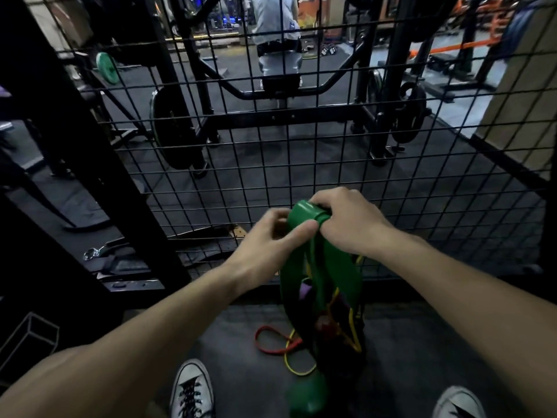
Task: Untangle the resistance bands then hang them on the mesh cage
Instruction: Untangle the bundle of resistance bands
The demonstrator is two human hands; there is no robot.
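Note:
A wide green resistance band [324,267] hangs in front of me, held up at its top fold. My left hand [271,239] pinches that fold with thumb and fingers. Just to the right, my right hand [349,221] grips the same top part. Thin yellow [351,330] and purple [306,289] bands are tangled in the green loop lower down. A red band [266,339] and more of the yellow band lie on the floor beneath. The black mesh cage [301,152] stands directly behind my hands.
A black steel post [90,152] slants down the left side. Beyond the mesh are a weight machine with plates [171,128] and a person seated with their back to me [278,46]. My two sneakers [191,390] stand on the dark rubber floor. Straps lie at lower left [108,260].

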